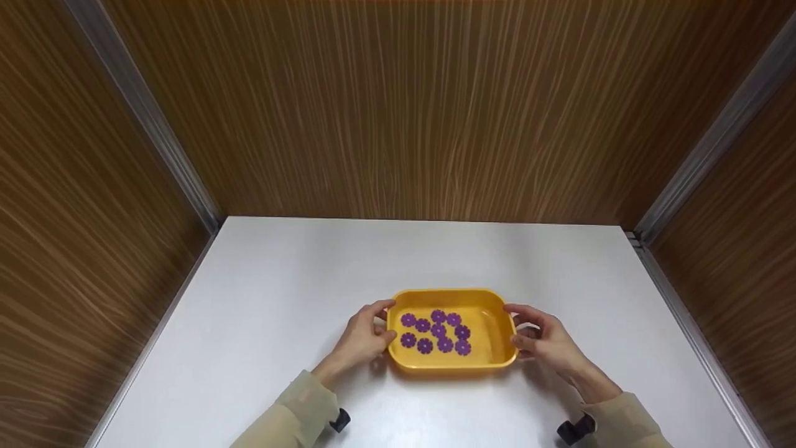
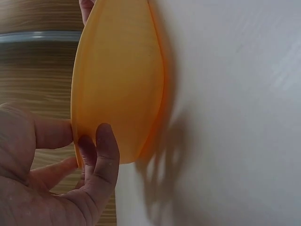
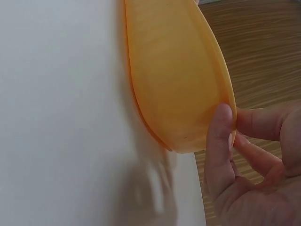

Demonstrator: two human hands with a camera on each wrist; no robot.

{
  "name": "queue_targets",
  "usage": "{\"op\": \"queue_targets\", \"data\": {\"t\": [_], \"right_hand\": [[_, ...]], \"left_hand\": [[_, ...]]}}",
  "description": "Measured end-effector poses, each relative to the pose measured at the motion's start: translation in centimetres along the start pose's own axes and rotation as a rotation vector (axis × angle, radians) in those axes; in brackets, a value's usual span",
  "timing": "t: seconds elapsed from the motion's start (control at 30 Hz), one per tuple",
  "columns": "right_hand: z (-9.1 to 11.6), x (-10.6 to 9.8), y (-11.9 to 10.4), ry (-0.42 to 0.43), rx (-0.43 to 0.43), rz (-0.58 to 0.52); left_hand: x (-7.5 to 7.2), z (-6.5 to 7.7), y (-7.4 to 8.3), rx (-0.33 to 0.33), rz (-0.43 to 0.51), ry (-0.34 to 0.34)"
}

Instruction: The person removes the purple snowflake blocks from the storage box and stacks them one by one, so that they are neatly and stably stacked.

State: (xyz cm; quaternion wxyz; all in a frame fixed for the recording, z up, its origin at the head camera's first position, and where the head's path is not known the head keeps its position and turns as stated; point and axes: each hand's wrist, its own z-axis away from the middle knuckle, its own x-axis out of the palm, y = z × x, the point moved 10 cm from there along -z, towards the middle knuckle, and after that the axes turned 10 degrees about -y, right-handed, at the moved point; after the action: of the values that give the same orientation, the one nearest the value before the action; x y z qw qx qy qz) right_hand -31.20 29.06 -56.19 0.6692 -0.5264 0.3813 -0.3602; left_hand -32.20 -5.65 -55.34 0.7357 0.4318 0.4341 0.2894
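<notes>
A shallow yellow plastic tray [image 1: 491, 336] sits near the middle of the white table, its long side running left to right. Several purple flower-shaped pieces [image 1: 438, 330] lie flat inside, gathered toward its left and centre. My left hand [image 1: 360, 336] grips the left end by the rim, thumb and fingers on either side of the wall, as the left wrist view of the tray [image 2: 122, 70] shows. At the opposite end, my right hand [image 1: 547, 339] pinches the rim in the same way; its fingers press the tray's outer wall [image 3: 174, 80] in the right wrist view.
The white tabletop [image 1: 280, 267] extends around the tray. Wood-grain panels stand behind it [image 1: 423, 112], on the left [image 1: 81, 218] and on the right [image 1: 734, 205], joined by grey metal corner posts.
</notes>
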Motion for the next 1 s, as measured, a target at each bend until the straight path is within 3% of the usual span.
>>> {"op": "queue_targets", "data": {"t": [0.23, 0.57, 0.87, 1.0], "right_hand": [[0.8, -0.1, -0.3, 0.019, -0.003, 0.007], [0.1, 1.3, -0.4, 0.013, 0.004, 0.01], [-0.2, 2.7, -0.9, -0.015, -0.002, 0.022], [-0.3, 3.3, -1.2, -0.026, -0.002, 0.046]], "left_hand": [[0.1, -0.1, 0.3, 0.026, -0.012, -0.002], [-1.0, 1.0, -0.7, 0.002, 0.053, 0.027], [-2.2, 1.7, -1.8, -0.024, 0.209, 0.043], [-2.5, 1.9, -2.0, -0.022, 0.234, 0.047]]}}
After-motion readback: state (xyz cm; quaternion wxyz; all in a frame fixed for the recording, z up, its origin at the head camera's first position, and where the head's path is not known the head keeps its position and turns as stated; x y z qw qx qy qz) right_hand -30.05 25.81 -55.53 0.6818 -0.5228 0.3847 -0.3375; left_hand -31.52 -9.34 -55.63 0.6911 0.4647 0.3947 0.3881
